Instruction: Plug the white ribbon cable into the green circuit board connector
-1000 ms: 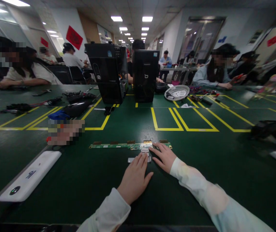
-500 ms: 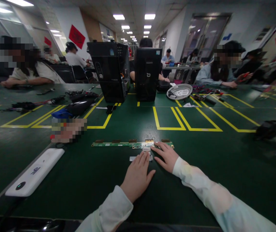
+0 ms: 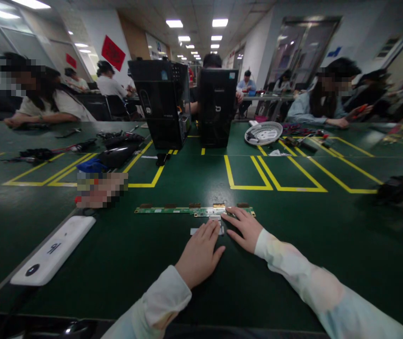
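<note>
A long, narrow green circuit board (image 3: 171, 211) lies crosswise on the dark green table in front of me, with gold and brown tabs along its far edge. My left hand (image 3: 200, 252) is palm down, fingers stretched forward over a small whitish flat piece (image 3: 196, 231) at the board's near side. A pale connector strip (image 3: 214, 218) shows just past those fingertips. To the right, my right hand (image 3: 246, 230) has its fingers spread, the foremost ones touching the board's right part. What lies under the left fingers is partly hidden.
Two black computer towers (image 3: 159, 108) stand across the table. A white basket (image 3: 264, 133) sits right of them. On the left are a white power strip (image 3: 55, 249) and dark tools with cables (image 3: 120, 153). Yellow tape (image 3: 251, 188) marks the tabletop. Several people sit around.
Both my hands stay nearly in place, and the view shifts slightly. Behind the right tower, a person's hand is now raised, and the dark object beside that tower is no longer visible.
</note>
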A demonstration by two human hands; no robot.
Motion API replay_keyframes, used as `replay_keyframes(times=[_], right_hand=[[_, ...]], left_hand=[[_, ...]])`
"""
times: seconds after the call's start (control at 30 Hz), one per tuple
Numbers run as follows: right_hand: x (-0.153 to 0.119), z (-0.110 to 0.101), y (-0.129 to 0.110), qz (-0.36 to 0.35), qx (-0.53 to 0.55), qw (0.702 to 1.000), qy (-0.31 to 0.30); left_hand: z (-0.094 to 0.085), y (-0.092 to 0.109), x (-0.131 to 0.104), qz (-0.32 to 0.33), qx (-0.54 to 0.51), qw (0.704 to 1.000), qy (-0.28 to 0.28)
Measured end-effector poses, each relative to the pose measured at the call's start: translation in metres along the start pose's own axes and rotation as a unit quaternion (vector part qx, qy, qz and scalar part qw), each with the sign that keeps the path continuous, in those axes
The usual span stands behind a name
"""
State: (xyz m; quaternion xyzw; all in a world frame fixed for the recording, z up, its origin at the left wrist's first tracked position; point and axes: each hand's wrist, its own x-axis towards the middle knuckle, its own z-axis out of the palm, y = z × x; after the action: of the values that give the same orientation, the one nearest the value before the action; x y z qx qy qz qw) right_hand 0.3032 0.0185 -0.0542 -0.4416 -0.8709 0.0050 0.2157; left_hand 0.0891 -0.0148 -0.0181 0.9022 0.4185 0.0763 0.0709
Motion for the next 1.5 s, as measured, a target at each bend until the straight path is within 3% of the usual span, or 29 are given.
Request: replay_keyframes(times=[0.4,1.1,1.5], right_hand=[[0.0,-0.002,0.0,-0.004,-0.004,1.0,0.0],[0.001,-0.006,-0.005,0.007,0.003,1.0,-0.007],[0.0,-0.009,-0.006,0.017,-0.001,1.0,-0.023]], left_hand=[[-0.001,-0.019,-0.002,0.017,-0.047,0.999,-0.022],[-0.007,-0.002,-0.001,-0.008,0.008,1.0,0.011],[-0.014,-0.004,-0.005,-0.007,-0.021,0.999,-0.034]])
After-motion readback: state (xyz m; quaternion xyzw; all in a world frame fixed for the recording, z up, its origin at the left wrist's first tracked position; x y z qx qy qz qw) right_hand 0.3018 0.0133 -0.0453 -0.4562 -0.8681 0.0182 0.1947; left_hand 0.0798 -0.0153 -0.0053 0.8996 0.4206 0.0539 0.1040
